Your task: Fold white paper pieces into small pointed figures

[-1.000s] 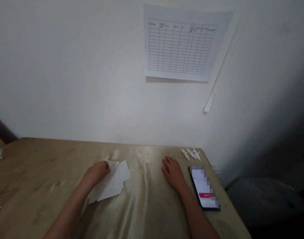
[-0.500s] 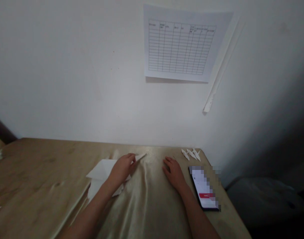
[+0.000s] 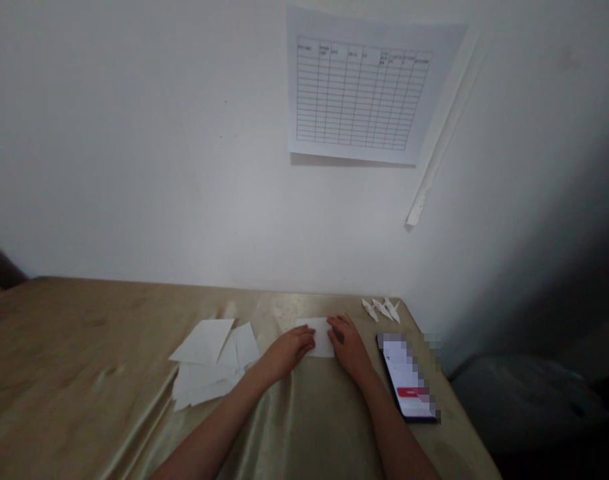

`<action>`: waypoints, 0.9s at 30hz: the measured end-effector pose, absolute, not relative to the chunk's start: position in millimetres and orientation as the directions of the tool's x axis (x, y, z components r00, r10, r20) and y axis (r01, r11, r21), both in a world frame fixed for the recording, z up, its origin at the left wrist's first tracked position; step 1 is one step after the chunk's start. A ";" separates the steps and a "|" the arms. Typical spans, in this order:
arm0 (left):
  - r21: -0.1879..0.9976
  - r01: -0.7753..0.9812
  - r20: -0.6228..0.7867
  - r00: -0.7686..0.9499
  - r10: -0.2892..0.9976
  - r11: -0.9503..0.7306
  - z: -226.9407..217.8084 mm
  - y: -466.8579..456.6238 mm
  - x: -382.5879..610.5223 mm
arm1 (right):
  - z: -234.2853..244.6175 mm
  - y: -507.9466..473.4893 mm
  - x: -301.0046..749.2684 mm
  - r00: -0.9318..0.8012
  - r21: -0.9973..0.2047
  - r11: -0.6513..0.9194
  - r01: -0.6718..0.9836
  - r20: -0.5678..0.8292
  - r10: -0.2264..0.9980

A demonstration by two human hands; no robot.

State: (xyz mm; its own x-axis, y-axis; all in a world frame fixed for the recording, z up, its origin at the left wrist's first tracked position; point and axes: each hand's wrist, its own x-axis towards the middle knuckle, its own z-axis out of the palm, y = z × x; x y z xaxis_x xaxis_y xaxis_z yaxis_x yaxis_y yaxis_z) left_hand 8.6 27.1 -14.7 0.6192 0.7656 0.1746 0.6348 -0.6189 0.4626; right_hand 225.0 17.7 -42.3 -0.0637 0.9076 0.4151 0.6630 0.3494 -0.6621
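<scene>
A small white square of paper (image 3: 323, 340) lies on the cloth between my two hands. My left hand (image 3: 290, 349) has the paper's left edge under its bent fingers, with the thumb side hidden. At the right edge, my right hand (image 3: 348, 348) rests with its fingertips on the paper and its thumb apart from them. To the left, past my left forearm, is a loose pile of white paper pieces (image 3: 204, 370), overlapping at different angles. Several small folded white paper shapes (image 3: 381, 310) sit in a row beyond my right hand.
A phone (image 3: 408, 380) with a lit screen lies right of my right forearm. Wrinkled tan cloth (image 3: 99, 347) covers the table, which meets a white wall. A printed table sheet (image 3: 357, 93) hangs there. Past the table's right edge is a dark, bulky shape (image 3: 524, 400).
My left hand has moved right from above the pile, bringing a piece of paper in front of my right hand, where it now lies flat. My right hand has hardly moved.
</scene>
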 end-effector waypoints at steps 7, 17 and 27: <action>0.276 0.711 0.270 0.588 0.762 -0.647 -38.6 25.9 1.8 | -37.8 7.8 210.0 -0.222 -0.408 0.335 0.849 0.300 0.928; 0.073 0.757 0.278 0.610 0.742 -0.649 -33.2 18.6 -11.4 | -27.5 -6.2 204.6 -0.257 -0.299 0.304 0.905 0.184 0.949; 0.134 0.758 0.239 0.600 0.764 -0.638 -28.0 17.9 -21.1 | -38.1 -4.3 217.8 -0.252 -0.388 0.348 0.853 0.278 0.927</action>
State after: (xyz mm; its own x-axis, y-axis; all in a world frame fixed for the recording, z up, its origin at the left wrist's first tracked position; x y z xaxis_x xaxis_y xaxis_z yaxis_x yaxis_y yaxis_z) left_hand -21.1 17.9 -28.0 0.5999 0.7636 0.2386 0.7585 -0.6378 0.1339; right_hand 217.8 -4.3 -38.1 -0.2519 0.9270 0.2778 0.8534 0.3482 -0.3879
